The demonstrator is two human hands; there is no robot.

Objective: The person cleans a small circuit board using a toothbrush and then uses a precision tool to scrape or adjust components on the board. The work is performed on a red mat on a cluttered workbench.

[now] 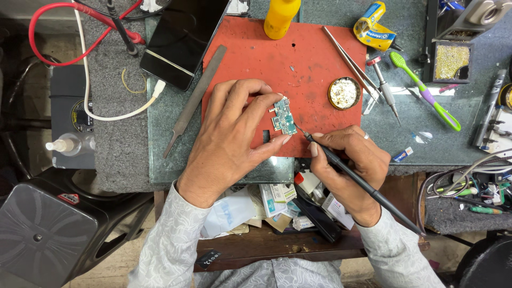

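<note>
Left hand [234, 136] pinches small green circuit board [283, 117] at its edges on red mat [314, 58] | right hand [349, 165] closed round black soldering iron [362, 184], tip at board's lower corner | step: soldering seemingly under way | needs: steady tip, board held still

A small circuit board [283, 116] is held on a work mat [320, 58] by the left hand [234, 133]. At its four o'clock, a soldering iron [362, 184] is gripped by the right hand [349, 160]. A flux tin [344, 93] lies at two o'clock, a phone [184, 40] at ten, and a file [194, 101] at nine.
</note>
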